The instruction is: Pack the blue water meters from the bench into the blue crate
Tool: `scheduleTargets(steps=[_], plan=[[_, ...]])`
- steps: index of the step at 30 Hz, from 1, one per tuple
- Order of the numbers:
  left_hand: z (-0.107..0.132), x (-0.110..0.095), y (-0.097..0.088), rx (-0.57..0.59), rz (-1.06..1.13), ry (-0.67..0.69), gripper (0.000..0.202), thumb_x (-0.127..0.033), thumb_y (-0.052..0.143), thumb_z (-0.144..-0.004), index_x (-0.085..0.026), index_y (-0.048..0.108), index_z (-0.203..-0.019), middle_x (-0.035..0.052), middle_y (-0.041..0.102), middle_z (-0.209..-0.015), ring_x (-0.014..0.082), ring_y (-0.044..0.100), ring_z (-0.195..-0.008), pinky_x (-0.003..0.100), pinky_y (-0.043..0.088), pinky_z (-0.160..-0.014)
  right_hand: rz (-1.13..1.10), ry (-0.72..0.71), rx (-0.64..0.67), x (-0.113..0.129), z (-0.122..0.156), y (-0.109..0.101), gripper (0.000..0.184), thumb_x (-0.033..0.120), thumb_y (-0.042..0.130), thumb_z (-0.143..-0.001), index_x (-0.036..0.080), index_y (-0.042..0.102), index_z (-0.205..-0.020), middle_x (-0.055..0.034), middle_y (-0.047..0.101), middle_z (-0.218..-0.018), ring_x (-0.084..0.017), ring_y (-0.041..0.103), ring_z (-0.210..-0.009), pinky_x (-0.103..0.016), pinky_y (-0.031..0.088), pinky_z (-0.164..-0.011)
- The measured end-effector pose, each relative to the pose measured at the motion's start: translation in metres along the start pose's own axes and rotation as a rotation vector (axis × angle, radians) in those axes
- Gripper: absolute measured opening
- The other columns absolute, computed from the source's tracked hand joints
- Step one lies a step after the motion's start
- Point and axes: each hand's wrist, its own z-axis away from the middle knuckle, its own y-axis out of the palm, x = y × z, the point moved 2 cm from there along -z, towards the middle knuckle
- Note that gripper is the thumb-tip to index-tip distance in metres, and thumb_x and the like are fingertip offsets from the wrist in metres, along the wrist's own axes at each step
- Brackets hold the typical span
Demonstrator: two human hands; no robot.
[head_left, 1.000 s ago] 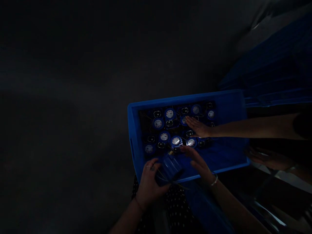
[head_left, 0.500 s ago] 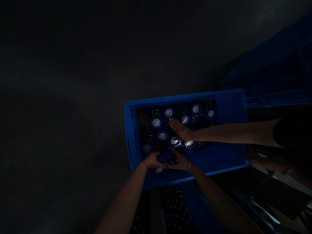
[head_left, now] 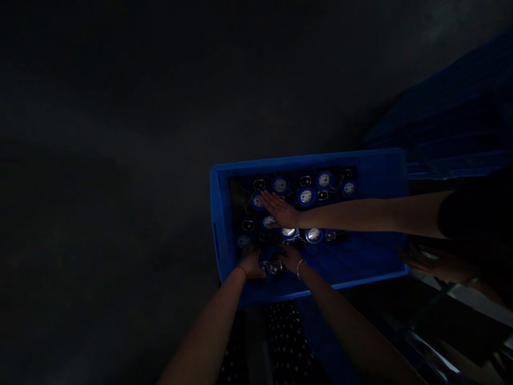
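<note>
A blue plastic crate (head_left: 380, 166) lies in dim light and holds several round blue meters (head_left: 306, 196) with white dials. My left hand (head_left: 251, 264) and my right hand (head_left: 291, 257), which wears a bracelet, are both inside the crate at its near side. Between them they grip one blue meter (head_left: 271, 266) low in the crate, fingers curled round it. Another person's hand (head_left: 280, 209) reaches in from the right and lies flat on the meters in the middle rows.
More blue crates (head_left: 452, 123) are stacked at the right. The other person's second hand (head_left: 428, 260) rests by the crate's right end. Dark floor fills the left and top. My spotted clothing (head_left: 286, 337) shows below the crate.
My hands have carried the blue meter from the crate's near rim down into the crate. The other person's flat hand has slid leftward across the meters.
</note>
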Motion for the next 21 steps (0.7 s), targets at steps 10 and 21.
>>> scheduleTargets(steps=[10, 21], plan=[[0.015, 0.008, -0.001, 0.007, 0.036, 0.076, 0.079, -0.020, 0.081, -0.038, -0.014, 0.055, -0.112, 0.0137, 0.049, -0.123, 0.0333, 0.041, -0.119, 0.040, 0.030, -0.105, 0.050, -0.097, -0.105, 0.024, 0.042, -0.016, 0.046, 0.043, 0.070, -0.063, 0.017, 0.060, -0.101, -0.0060, 0.062, -0.087, -0.017, 0.058, -0.073, -0.034, 0.051, -0.071], [0.029, 0.007, 0.006, -0.048, 0.514, 0.043, 0.073, -0.022, 0.083, -0.049, -0.013, 0.051, -0.114, 0.0134, 0.059, -0.116, 0.0259, 0.055, -0.106, 0.037, 0.044, -0.094, -0.130, -0.039, -0.557, 0.042, 0.069, -0.032, 0.069, 0.055, 0.069, -0.060, 0.014, 0.054, -0.114, -0.0140, 0.060, -0.114, -0.028, 0.055, -0.107, -0.046, 0.045, -0.095]])
